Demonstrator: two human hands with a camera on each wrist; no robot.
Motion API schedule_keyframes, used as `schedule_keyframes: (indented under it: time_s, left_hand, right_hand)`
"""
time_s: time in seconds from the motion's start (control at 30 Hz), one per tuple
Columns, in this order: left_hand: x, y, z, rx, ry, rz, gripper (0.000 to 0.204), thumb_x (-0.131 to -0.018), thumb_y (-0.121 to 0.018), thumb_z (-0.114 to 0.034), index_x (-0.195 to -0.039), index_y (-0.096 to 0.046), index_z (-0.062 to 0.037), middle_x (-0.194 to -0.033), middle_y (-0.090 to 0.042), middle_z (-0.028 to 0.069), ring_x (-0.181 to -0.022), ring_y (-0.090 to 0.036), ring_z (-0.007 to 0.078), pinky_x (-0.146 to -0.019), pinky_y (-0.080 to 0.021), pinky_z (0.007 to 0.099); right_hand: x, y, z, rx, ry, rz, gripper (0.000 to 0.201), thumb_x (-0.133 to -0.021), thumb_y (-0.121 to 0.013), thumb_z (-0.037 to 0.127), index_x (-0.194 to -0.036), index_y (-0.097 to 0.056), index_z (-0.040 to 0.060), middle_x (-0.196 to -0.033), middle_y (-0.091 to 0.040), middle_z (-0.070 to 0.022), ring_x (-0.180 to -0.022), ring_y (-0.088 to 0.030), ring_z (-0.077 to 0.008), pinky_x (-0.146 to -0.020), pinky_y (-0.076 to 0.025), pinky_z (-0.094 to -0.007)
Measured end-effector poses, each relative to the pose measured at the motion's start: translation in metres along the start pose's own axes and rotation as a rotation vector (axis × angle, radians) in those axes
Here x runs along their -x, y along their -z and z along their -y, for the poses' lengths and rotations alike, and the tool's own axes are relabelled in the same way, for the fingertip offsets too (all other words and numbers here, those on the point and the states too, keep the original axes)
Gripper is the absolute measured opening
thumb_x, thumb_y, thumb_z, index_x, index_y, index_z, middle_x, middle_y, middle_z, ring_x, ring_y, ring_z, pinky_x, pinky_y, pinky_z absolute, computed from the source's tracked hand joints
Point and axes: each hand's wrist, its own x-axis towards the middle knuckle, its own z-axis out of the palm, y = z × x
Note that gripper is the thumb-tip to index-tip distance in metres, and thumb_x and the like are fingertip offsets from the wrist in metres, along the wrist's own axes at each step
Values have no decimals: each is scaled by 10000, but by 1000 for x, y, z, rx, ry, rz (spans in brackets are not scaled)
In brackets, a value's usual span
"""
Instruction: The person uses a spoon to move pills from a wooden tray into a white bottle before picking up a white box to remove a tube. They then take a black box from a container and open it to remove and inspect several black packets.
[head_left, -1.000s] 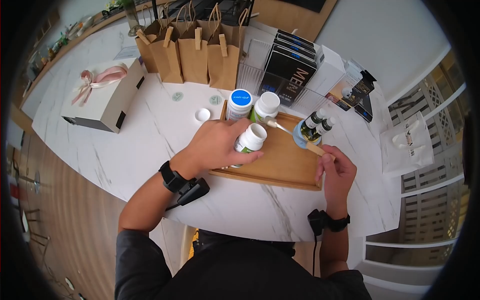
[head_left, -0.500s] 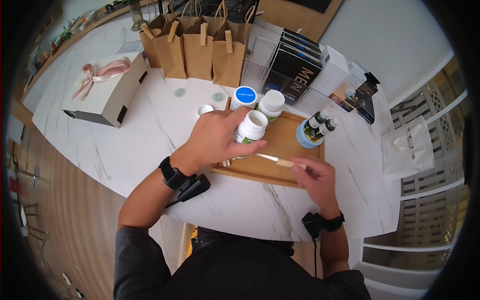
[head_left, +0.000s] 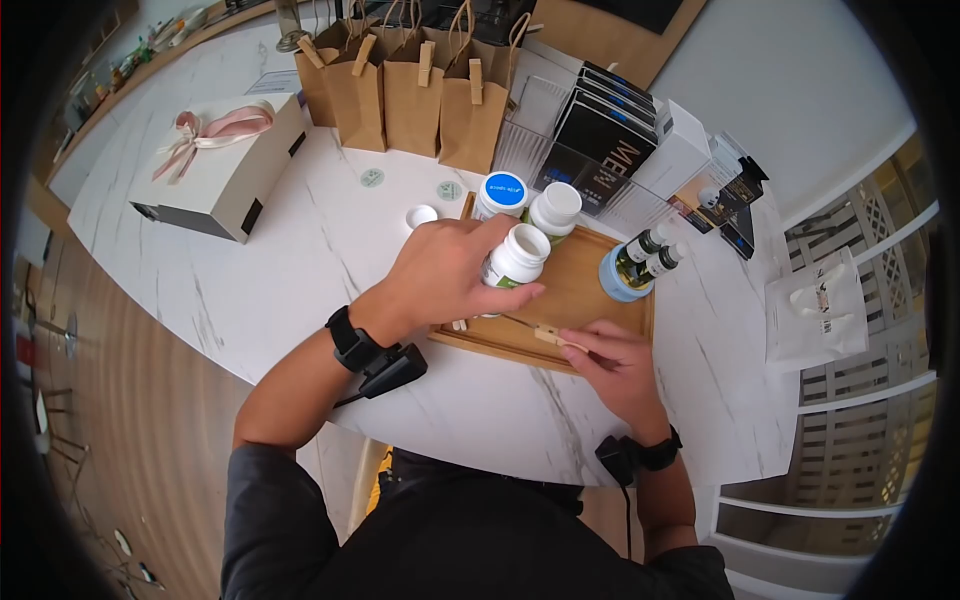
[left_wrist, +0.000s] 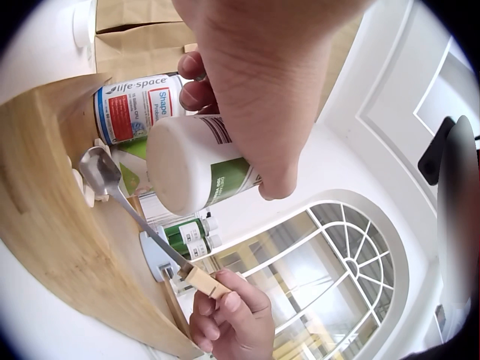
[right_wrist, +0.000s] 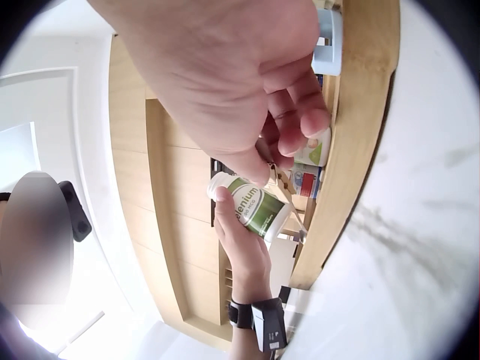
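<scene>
My left hand [head_left: 440, 265] holds an uncapped white pill bottle [head_left: 520, 262] with a green label, tilted over the wooden tray [head_left: 575, 300]. To its right, my right hand [head_left: 615, 370] pinches the wooden handle of a metal spoon [left_wrist: 150, 232]. In the left wrist view the spoon's bowl hangs low beside white tablets [left_wrist: 84, 187] at the tray's end, below the bottle. A blue-lidded white tub [head_left: 503, 192] and a second white bottle [head_left: 558, 207] stand at the tray's back left. A loose white cap [head_left: 421, 215] lies behind my left hand.
A pale blue holder [head_left: 622, 283] with dark dropper bottles [head_left: 655, 255] sits on the tray's right. Behind are brown paper bags [head_left: 410, 110] and a clear rack of black boxes [head_left: 600, 150]. A ribboned gift box [head_left: 215, 160] stands at left, a white bag [head_left: 815, 310] at right.
My right hand has brought the spoon from near the blue holder left and down, to low beside the bottle. My left hand keeps holding the bottle at about the same place.
</scene>
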Motion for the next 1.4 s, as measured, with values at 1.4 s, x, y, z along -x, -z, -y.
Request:
schedule_keyframes:
  time_s: [1.4]
  left_hand:
    - [-1, 2, -3, -29, 4, 67, 511, -749, -765, -440, -1072, -608, -76, -720, -663, 124, -640, -659, 307, -582, -509, 381]
  right_hand:
    - [5, 27, -14, -274, -164, -438, 192, -920, -601, 3, -1092, -672, -48, -754, -597, -40, -548, -520, -65, -478, -415, -200]
